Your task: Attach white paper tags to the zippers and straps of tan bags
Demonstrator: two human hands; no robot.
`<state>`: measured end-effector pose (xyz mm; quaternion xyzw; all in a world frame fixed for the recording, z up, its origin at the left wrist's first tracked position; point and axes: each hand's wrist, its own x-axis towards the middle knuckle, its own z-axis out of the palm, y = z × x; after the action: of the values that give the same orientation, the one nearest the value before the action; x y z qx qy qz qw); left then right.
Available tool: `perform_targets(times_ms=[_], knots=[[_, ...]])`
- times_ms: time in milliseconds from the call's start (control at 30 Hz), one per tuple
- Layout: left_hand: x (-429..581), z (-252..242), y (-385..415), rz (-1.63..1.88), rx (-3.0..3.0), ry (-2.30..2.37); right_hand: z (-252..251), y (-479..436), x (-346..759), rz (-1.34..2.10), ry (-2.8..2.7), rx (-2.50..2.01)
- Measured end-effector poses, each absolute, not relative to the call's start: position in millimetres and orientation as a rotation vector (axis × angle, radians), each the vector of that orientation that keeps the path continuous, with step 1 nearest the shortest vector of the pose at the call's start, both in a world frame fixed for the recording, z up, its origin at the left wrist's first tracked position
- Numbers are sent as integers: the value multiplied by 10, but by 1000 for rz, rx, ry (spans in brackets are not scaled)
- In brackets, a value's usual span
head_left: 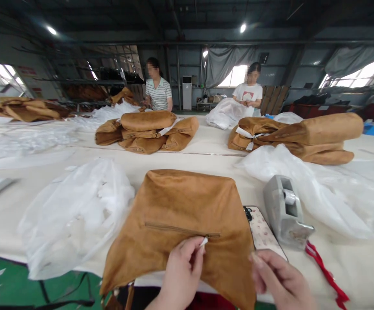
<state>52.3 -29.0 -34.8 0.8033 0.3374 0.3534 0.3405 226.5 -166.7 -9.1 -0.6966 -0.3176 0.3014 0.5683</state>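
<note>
A brown suede-like bag [187, 198] lies flat at the table's near edge, with a zipper [167, 227] running across it. My left hand [187, 262] pinches a small white piece [204, 242] at the zipper's right end, over the bag. Beside the bag's right edge is my right hand [273, 275], thumb and forefinger pressed together; whatever is between them, if anything, is too small or blurred to make out.
Right of the bag are a patterned phone [264, 230], a grey tape dispenser [285, 211] and red ribbon [325, 271]. Clear plastic [80, 215] lies left. Brown bag stacks [148, 131] stand farther back. Two people [159, 92] are across the table [206, 161].
</note>
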Motion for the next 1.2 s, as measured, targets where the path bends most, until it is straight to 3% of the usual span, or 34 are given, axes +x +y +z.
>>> perform_targets(times_ms=[133, 300, 667, 967, 1200], knots=[[474, -425, -258, 999, 2310, 857, -106, -1148, 1837, 936, -855, -1402], [460, -526, -250, 1065, 2424, 869, -268, -931, 1866, 1081, -968, -1451], [465, -522, -245, 1097, 2520, 815, -239, -871, 1849, 1021, -1010, -1609], [451, -206, -132, 593, 1647, 761, -291, -937, 1914, 1179, -1039, -1549], [547, -281, -307, 690, 1325, 778, -273, -913, 1874, 1149, -1021, -1528]])
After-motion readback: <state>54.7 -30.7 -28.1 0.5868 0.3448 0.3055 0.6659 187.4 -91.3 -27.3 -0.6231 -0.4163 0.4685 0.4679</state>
